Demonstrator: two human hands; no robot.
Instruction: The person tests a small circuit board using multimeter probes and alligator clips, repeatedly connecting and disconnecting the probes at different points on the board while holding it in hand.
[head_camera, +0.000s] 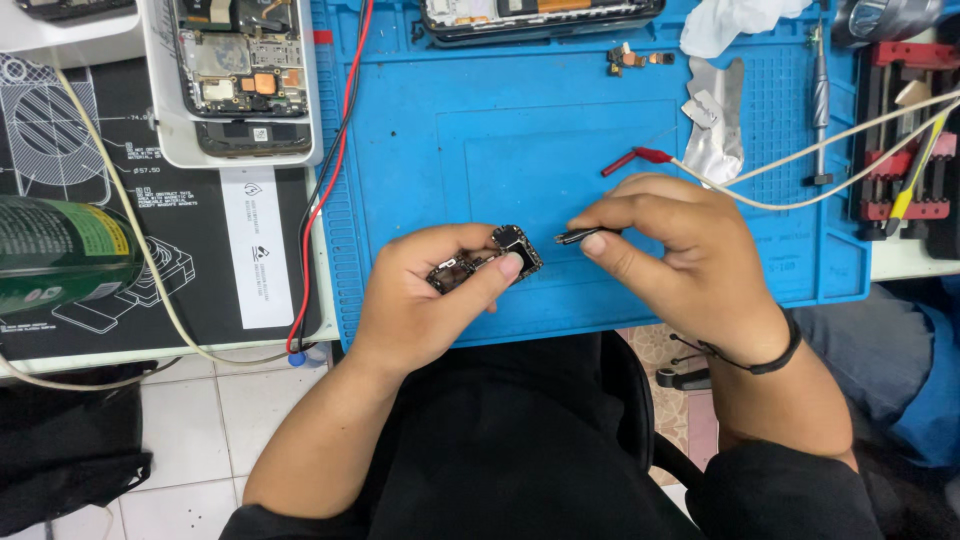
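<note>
Down over the ribbed blue silicone mat (600, 130) on the worktop, the left hand (425, 300) pinches one small dark circuit board (487, 260), fingers closed round its edges. Just beside it, the right hand (680, 250) grips one slim metal pair of tweezers (578, 236). Two opened phones (240, 75) lie flat beyond.

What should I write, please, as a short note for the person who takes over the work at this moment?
Left hand: grip closed on a small circuit board, held above the blue mat.
Right hand: pinches dark tweezers, tips close to the board's black module.
Opened phone lies in a white tray, top left; another phone at the mat's top edge; small loose parts near it.
Done: board is out of a phone.
Left: cannot tell from this view.
</note>
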